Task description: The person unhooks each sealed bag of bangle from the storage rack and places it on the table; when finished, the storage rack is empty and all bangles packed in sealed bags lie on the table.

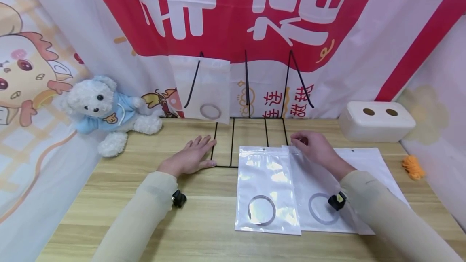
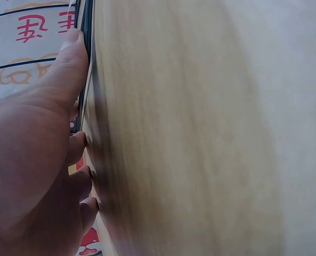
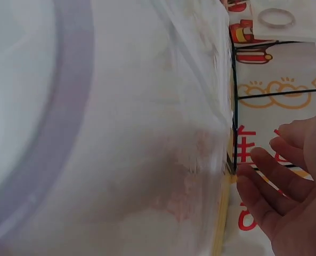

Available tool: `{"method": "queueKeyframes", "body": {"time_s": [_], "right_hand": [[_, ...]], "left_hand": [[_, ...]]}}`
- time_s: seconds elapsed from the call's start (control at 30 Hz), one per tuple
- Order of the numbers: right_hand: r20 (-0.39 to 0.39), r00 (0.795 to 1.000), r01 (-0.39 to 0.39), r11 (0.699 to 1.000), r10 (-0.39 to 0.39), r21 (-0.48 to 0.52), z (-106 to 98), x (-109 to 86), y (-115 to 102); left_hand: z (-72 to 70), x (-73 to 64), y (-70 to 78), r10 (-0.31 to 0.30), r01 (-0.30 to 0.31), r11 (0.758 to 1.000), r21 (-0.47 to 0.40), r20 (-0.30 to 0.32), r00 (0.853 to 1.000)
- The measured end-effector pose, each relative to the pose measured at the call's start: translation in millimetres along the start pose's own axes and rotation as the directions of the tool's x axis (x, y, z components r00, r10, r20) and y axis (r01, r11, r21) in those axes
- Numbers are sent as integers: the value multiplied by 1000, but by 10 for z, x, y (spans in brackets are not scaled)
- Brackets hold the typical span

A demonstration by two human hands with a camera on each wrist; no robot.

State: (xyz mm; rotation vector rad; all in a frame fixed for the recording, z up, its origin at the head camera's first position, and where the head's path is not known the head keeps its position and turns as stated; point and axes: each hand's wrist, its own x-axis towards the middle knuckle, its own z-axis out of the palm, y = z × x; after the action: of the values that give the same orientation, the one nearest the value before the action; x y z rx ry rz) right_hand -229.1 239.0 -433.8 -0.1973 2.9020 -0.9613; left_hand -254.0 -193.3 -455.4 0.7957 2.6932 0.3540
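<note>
My left hand [image 1: 193,155] rests palm down on the wooden table, fingers spread, thumb and fingertips at the left side of the black wire rack's base [image 1: 233,142]. In the left wrist view its thumb [image 2: 72,64] lies along the dark wire. Just past the top edge of the white pouches is my right hand [image 1: 314,145], its fingers loosely bent. Nothing shows in its grasp in the right wrist view. A clear-fronted zip pouch [image 1: 262,173] with a ring shape low on it overlaps a wider white pouch [image 1: 358,165], which the right forearm partly covers.
Another white pouch [image 1: 216,76] with a ring shape hangs on the rack's left prong. A white teddy bear [image 1: 105,108] in blue sits at left. At right stand a white box [image 1: 376,126] with two round holes and an orange tuft [image 1: 413,167]. Printed cloth [image 1: 255,19] backs the table.
</note>
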Motion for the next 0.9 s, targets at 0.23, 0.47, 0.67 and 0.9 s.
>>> {"method": "queueKeyframes", "body": {"time_s": [0.23,0.47,0.67,0.9], "right_hand": [[91,996,21,992,-10,-123,7,142,54],[174,985,21,973,20,-229,72,344,194],[207,978,48,963,8,-266,82,449,244],[222,975,75,954,-9,-290,89,486,257]], "left_hand": [[14,-7,-14,-4,4,1000,-13,-2,1000],[8,-14,5,10,-10,1000,-12,-9,1000],[6,-14,12,9,-9,1000,-14,-11,1000],[-6,-11,11,5,-5,1000,-7,-9,1000]]}}
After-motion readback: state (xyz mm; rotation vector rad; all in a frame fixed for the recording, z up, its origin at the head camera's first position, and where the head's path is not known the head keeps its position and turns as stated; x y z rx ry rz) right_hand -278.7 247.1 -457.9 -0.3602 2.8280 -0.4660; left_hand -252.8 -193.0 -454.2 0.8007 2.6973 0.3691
